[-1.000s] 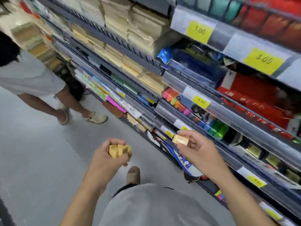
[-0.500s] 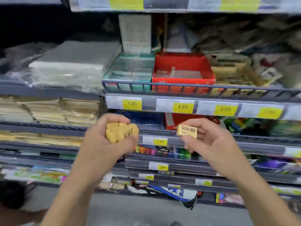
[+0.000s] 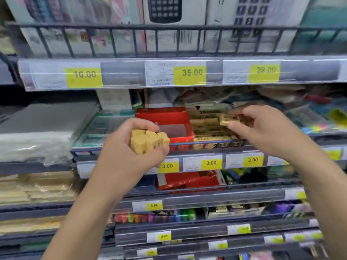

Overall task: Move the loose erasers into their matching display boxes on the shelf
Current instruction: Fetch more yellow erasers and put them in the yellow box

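My left hand [image 3: 131, 147] grips a bunch of several yellow-tan erasers [image 3: 148, 142] in front of the middle shelf rail. My right hand [image 3: 261, 128] pinches one yellow eraser [image 3: 227, 120] between thumb and fingers, held just above a yellow display box [image 3: 210, 140] that is filled with several matching erasers. A red display box [image 3: 180, 138] stands directly left of the yellow one, with a grey-pink bottom showing inside. Both boxes sit behind the shelf's dark wire rail.
A teal box [image 3: 97, 126] sits left of the red box. Wrapped paper stacks [image 3: 37, 145] fill the left side. Calculator boxes [image 3: 165, 19] stand on the shelf above. A red tray [image 3: 187, 181] and markers [image 3: 150, 217] lie on lower shelves. Yellow price tags line the shelf edges.
My view rose from the aisle floor to the shelves. Both hands lifted toward the middle shelf; my right hand carried its single eraser up and over the yellow display box.
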`<state>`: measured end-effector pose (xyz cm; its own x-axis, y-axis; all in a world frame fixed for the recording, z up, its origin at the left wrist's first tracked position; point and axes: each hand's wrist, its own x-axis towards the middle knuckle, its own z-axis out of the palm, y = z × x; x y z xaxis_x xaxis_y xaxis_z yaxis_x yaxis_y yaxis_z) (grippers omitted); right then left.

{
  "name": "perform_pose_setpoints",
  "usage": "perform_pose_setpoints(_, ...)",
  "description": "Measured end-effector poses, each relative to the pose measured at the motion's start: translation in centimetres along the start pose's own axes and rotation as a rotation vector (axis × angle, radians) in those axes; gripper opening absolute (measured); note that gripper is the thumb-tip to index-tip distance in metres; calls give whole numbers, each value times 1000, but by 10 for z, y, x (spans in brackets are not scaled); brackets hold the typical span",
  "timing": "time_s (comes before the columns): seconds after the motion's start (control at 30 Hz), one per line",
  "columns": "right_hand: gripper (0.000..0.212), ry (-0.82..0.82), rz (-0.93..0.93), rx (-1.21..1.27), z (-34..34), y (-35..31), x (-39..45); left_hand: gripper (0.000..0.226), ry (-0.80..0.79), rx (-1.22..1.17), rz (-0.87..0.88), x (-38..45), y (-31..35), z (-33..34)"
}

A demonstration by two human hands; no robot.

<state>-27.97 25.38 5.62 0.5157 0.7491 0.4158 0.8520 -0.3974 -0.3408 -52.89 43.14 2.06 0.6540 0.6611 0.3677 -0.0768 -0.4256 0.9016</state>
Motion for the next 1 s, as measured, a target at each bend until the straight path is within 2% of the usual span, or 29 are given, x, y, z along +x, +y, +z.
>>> perform_pose_setpoints(0.07, 38, -70, 32, -182, 0, 4, 15, 45, -16, 28, -13, 3, 1, 4)
perform_pose_setpoints(0.17, 35, -145, -15, -303, 7, 3, 31, 46, -27, 35, -13, 7, 4, 8)
perform_pose_setpoints(0.37, 37, -267, -46, -357, 26, 8, 59, 42, -13, 67, -35, 13, 4, 11)
perform_pose_setpoints(0.5, 30, -238, -114, -437, 30, 10, 68, 40, -6, 67, -43, 16, 3, 9)
perform_pose_setpoints(0.77, 27, -216, -171, -390, 31, 16, 72, 36, -25, 8, -54, 18, 3, 12)
perform_pose_setpoints(1.0, 28, -212, -128, -340, 31, 19, 70, 37, -64, -4, -45, 17, 7, 22)
